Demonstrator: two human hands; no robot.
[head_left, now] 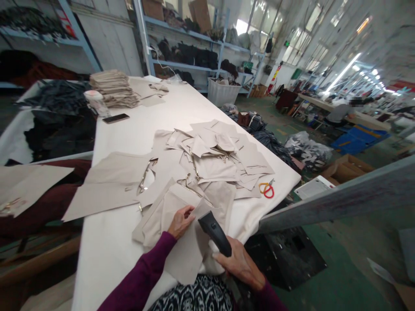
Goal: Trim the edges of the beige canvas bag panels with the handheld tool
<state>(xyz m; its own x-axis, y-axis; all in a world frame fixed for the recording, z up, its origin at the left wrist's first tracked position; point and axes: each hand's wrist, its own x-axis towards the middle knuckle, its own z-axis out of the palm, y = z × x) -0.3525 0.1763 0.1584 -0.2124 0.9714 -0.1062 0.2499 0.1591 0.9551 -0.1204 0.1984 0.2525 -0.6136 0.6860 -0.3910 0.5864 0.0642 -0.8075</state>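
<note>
1. A black clipper (218, 235) is held in the right hand (240, 263), its grip wrapped by the fingers and its head pointed up and to the left, above the table's near end.
2. A beige cloth (186, 258) is pinched along its left edge by the left hand (180, 222); whether it is touched by the clipper's head cannot be told.
3. Just beyond the 2 hands, a loose pile (217, 168) of beige pieces is spread over the white table (181, 103), with metal strips seen among them.
4. To the right of the pile, scissors (268, 187) with 1 red and 1 yellow handle are laid near the table's edge.
5. At the far left, a phone (116, 118) is set flat near a tall beige stack (113, 88).
6. Behind the table, a white bin (223, 91) is placed before blue shelves (186, 30).
</note>
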